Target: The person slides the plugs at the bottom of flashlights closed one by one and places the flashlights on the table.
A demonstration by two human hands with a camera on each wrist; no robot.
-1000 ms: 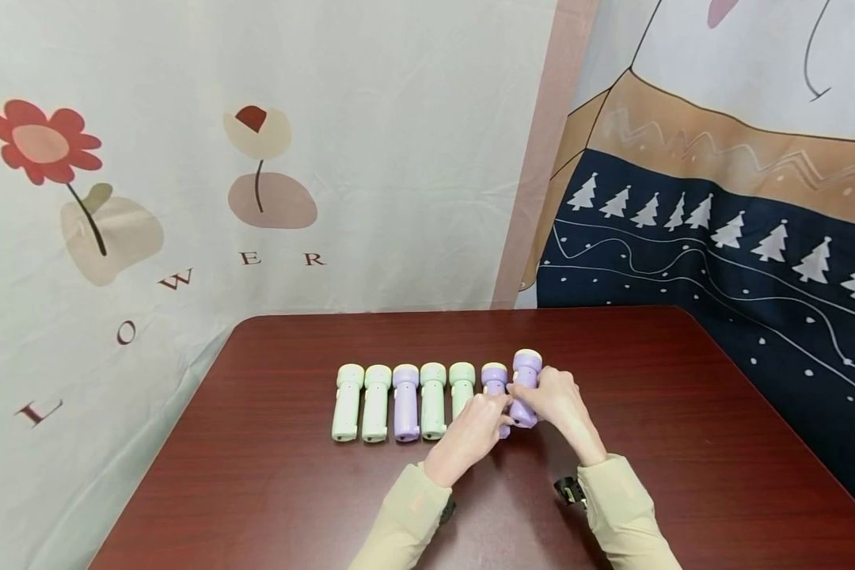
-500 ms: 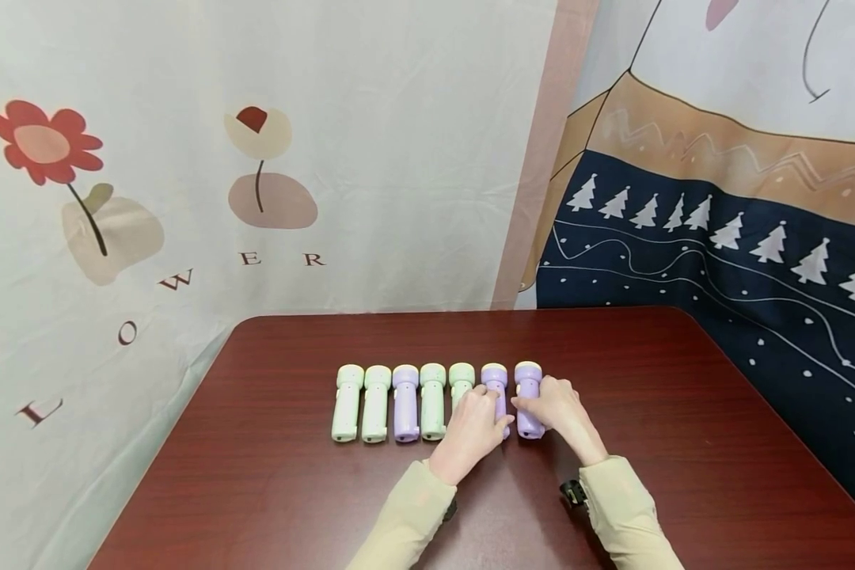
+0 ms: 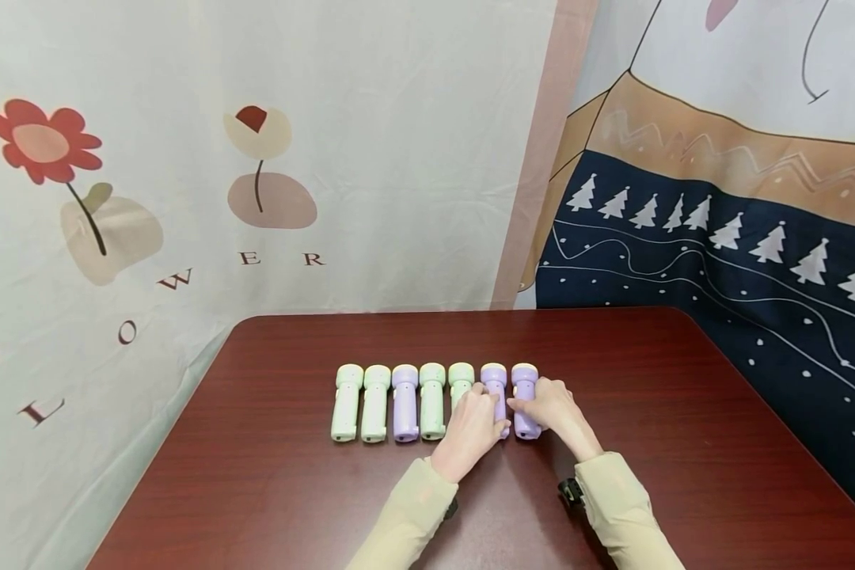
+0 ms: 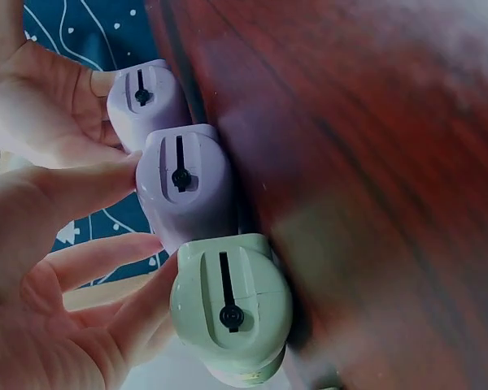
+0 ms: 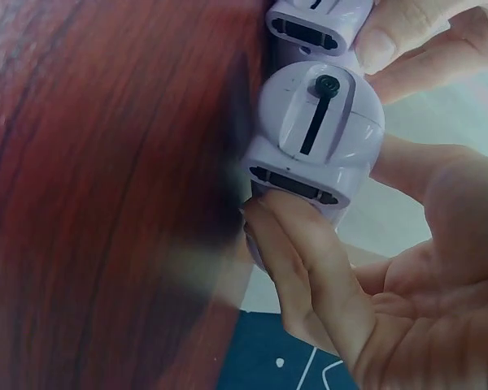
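Toy-like flashlights lie side by side in a row on the table, some pale green, some purple. My right hand (image 3: 557, 413) grips the purple flashlight at the right end (image 3: 525, 380), thumb on its left side and fingers on its right. My left hand (image 3: 466, 431) pinches the neighbouring purple flashlight (image 3: 494, 376). Its thumb and fingers show at that body (image 4: 183, 187) in the left wrist view. Those fingers also lie against the green flashlight (image 4: 236, 309) beside it, which the hand partly hides in the head view. A narrow gap separates the two purple flashlights in the head view.
Farther left in the row are a green flashlight (image 3: 432, 400), a purple one (image 3: 405, 404) and two more green ones. The dark red table (image 3: 256, 491) extends around them. Printed curtains (image 3: 399, 158) hang behind its back edge.
My right hand has brought the end purple flashlight from a tilted, farther position down into line with the row, then slightly left. My left hand has shifted only a little.
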